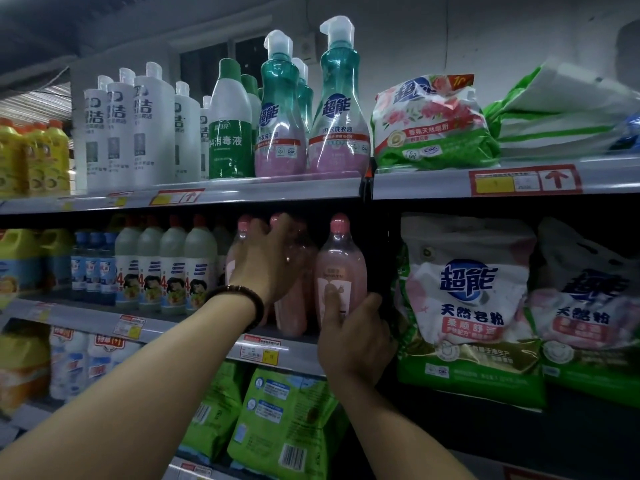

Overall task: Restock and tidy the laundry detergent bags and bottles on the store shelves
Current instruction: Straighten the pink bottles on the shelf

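Hands at the middle shelf [194, 323] of a store rack. Left hand [266, 268], with a dark bead bracelet [239, 301] at the wrist, reaches in with fingers curled over a group of pink bottles [294, 306] standing upright at the shelf's right end; the palm lies against their fronts and the fingertips reach the pink caps. Right hand [353, 337] grips the rightmost pink bottle [341, 261] low down, thumb pressed flat on its label, the other fingers wrapped round its right side, which is partly hidden. This bottle stands upright, just beside the group and next to the dark upright dividing the rack.

Left of the pink bottles: a row of white bleach bottles [173, 268], then blue bottles [91, 265] and yellow jugs [20, 261]. Right of the divider: two large powder bags [467, 306], white above and green below, leaning forward side by side.

Top shelf [277, 192], left to right: yellow bottles [34, 157], white bottles [138, 129], a green-and-white disinfectant bottle [230, 126], teal pump bottles [337, 112], a flowered powder bag [433, 123] lying flat, and a green-and-white sack [561, 116]. Below the hands: green bags [287, 420].
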The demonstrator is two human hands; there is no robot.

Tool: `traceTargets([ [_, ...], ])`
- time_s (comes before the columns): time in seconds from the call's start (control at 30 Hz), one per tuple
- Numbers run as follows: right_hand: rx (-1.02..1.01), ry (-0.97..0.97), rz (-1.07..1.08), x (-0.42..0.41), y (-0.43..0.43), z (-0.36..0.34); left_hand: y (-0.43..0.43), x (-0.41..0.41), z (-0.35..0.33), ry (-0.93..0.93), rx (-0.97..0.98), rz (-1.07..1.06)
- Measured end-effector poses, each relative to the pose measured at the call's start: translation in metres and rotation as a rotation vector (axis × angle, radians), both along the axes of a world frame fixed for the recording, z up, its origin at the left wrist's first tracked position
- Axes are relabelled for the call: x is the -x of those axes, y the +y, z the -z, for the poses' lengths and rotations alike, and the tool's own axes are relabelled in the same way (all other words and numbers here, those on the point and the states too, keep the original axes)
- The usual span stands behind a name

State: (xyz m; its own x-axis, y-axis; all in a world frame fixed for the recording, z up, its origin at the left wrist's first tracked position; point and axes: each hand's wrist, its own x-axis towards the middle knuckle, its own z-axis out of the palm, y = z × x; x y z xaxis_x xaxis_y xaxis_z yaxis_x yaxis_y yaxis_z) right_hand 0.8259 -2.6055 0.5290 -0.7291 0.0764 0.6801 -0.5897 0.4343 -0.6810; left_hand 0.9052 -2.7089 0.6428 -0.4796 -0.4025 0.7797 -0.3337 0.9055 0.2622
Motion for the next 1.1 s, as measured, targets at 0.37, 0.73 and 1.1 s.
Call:
traceTargets([
  [0.37,-0.003,-0.041,-0.019,0.0,0.001,-0.002,-0.01,-0.014,-0.024,-0.155,-0.063,0.331],
  [0.73,0.02,-0.056,-0.043,-0.001,0.004,-0.004,-0.012,-0.014,-0.056,-0.626,0.248,-0.071],
  [1.1,0.025,-0.034,-0.033,-0.002,0.005,-0.005,-0.012,-0.016,-0.048,-0.601,0.266,0.029],
])
